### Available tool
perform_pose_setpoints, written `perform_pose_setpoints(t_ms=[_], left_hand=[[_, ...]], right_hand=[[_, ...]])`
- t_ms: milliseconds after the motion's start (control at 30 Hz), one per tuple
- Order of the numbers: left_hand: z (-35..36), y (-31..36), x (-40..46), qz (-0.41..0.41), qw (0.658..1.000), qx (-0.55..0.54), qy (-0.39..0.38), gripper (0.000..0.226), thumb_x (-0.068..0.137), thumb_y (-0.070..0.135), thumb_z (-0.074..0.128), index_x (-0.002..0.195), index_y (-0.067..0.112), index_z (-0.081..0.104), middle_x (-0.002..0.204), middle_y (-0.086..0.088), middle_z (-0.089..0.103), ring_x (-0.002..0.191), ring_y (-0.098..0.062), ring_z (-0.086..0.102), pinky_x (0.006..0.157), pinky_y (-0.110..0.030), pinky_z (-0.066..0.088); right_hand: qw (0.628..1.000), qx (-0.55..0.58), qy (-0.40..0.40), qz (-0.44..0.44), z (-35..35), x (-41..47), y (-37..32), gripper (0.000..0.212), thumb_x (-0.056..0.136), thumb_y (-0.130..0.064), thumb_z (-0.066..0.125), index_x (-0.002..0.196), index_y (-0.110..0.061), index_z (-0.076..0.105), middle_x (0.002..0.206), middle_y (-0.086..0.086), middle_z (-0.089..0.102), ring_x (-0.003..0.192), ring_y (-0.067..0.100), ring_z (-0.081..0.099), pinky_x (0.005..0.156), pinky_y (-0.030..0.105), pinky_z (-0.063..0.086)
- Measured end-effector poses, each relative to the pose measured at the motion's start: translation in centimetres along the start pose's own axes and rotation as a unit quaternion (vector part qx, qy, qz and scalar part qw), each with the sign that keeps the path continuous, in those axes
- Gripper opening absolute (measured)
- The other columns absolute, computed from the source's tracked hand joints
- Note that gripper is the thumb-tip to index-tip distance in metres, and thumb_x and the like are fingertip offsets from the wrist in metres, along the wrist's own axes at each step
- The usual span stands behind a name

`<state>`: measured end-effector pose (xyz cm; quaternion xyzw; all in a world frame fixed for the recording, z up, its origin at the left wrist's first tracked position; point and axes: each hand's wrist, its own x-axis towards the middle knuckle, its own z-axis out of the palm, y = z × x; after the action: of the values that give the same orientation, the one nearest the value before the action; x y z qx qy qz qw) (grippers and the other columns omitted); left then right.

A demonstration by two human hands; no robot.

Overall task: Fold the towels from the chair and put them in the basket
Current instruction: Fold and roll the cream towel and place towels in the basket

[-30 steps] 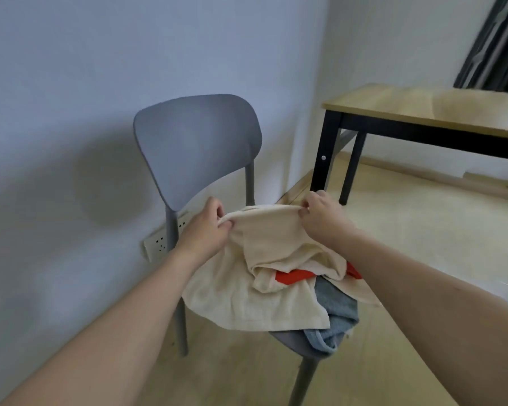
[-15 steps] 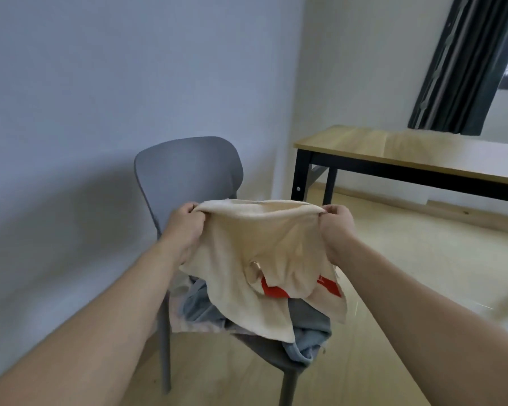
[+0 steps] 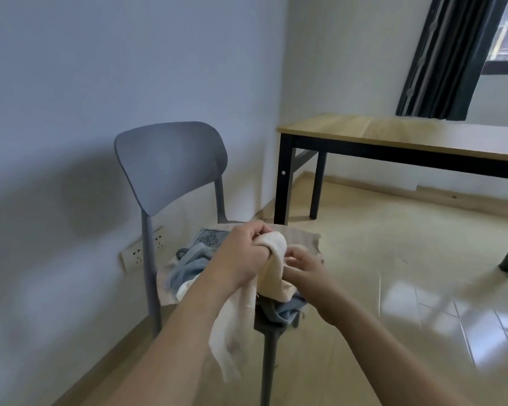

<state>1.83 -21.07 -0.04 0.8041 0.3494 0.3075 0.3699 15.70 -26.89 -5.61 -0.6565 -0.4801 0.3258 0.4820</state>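
Fingers of the left hand point(image 3: 241, 253) are curled tight around a bunched fold of the cream towel point(image 3: 272, 265), gripping it above the front of the grey chair point(image 3: 170, 165). From that fist the cloth drapes two ways: a thick fold falls toward 5 o'clock over the knuckles, and a thinner, paler tail hangs toward 6 o'clock past the seat edge, beside the chair's front leg. The right hand point(image 3: 305, 272) sits just beside the left, at its 4 o'clock, with thumb and fingertips bent in against the same fold; it appears to pinch the cloth, though motion blur softens the fingers.

Under both hands the remaining towels point(image 3: 188, 266) lie heaped on the seat: blue-grey cloth at 9 o'clock from the left hand, a beige piece at 1 o'clock, more blue-grey spilling off the front edge. One grey piece at 10 o'clock carries a pale printed patch, too blurred to read.

On the wall behind the chair legs lies a white power strip point(image 3: 140, 253). A wooden table point(image 3: 408, 133) with black legs stands at 2 o'clock, a dark curtain point(image 3: 452, 54) above it.
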Motion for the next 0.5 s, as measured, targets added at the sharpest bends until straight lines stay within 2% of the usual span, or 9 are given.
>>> perform_pose_setpoints(t_ms=[100, 167, 233, 333, 367, 433, 500], left_hand=[[0.6, -1.1, -1.6, -0.008, 0.999, 0.031, -0.011, 0.02, 0.086, 0.008, 0.053, 0.091, 0.023, 0.064, 0.085, 0.006, 0.063, 0.08, -0.011, 0.057, 0.069, -0.026, 0.05], [0.6, -1.9, -2.2, -0.011, 0.997, 0.074, -0.003, 0.023, 0.085, 0.006, 0.052, 0.093, 0.025, 0.062, 0.087, 0.007, 0.061, 0.081, -0.01, 0.055, 0.065, -0.024, 0.046], [0.4, -3.0, -2.9, -0.018, 0.989, 0.146, 0.017, 0.022, 0.085, 0.011, 0.055, 0.094, 0.03, 0.06, 0.089, 0.01, 0.06, 0.081, -0.009, 0.054, 0.061, -0.023, 0.044], [-0.4, -5.1, -3.8, -0.033, 0.959, 0.267, 0.087, 0.016, 0.084, 0.02, 0.058, 0.084, 0.035, 0.055, 0.081, 0.013, 0.059, 0.077, -0.01, 0.056, 0.06, -0.026, 0.042], [-0.8, -5.8, -3.9, -0.045, 0.956, 0.267, 0.118, 0.014, 0.083, 0.02, 0.058, 0.08, 0.034, 0.054, 0.078, 0.013, 0.059, 0.076, -0.011, 0.056, 0.062, -0.03, 0.044], [-1.4, -6.4, -4.0, -0.084, 0.963, 0.19, 0.172, 0.014, 0.082, 0.017, 0.059, 0.074, 0.028, 0.054, 0.072, 0.009, 0.06, 0.074, -0.015, 0.056, 0.063, -0.033, 0.043], [-1.7, -6.4, -4.0, -0.116, 0.969, 0.054, 0.212, 0.008, 0.084, 0.019, 0.061, 0.078, 0.022, 0.058, 0.073, 0.001, 0.063, 0.075, -0.019, 0.058, 0.065, -0.036, 0.048]], right_hand=[[0.998, 0.061, -0.004, -0.02, 0.7, -1.7, 1.4, 0.009, 0.087, -0.021, 0.065, 0.093, -0.027, 0.069, 0.097, -0.003, 0.071, 0.097, 0.015, 0.066, 0.09, 0.039, 0.054], [0.998, 0.056, 0.015, -0.004, 0.5, -2.0, 1.8, 0.01, 0.092, -0.016, 0.059, 0.093, -0.023, 0.066, 0.096, 0.0, 0.07, 0.095, 0.016, 0.065, 0.089, 0.037, 0.054], [0.994, 0.078, 0.072, 0.013, -0.1, -1.7, 2.0, 0.015, 0.096, -0.012, 0.051, 0.091, -0.018, 0.063, 0.096, 0.005, 0.066, 0.093, 0.021, 0.062, 0.085, 0.036, 0.054], [0.959, 0.222, 0.172, 0.042, -1.5, -0.9, 1.3, 0.017, 0.098, -0.01, 0.046, 0.091, -0.012, 0.061, 0.097, 0.011, 0.065, 0.085, 0.022, 0.062, 0.079, 0.036, 0.054], [0.942, 0.268, 0.193, 0.05, -2.0, -0.6, 1.3, 0.017, 0.098, -0.009, 0.045, 0.091, -0.011, 0.06, 0.096, 0.012, 0.065, 0.083, 0.022, 0.062, 0.08, 0.036, 0.055], [0.917, 0.317, 0.23, 0.079, -2.5, -0.4, 1.5, 0.016, 0.098, -0.008, 0.044, 0.092, -0.012, 0.058, 0.098, 0.014, 0.064, 0.087, 0.024, 0.061, 0.083, 0.038, 0.055], [0.922, 0.26, 0.266, 0.106, -2.9, -0.3, 2.1, 0.018, 0.096, -0.003, 0.044, 0.094, -0.013, 0.058, 0.106, 0.015, 0.063, 0.09, 0.022, 0.059, 0.077, 0.032, 0.053]])
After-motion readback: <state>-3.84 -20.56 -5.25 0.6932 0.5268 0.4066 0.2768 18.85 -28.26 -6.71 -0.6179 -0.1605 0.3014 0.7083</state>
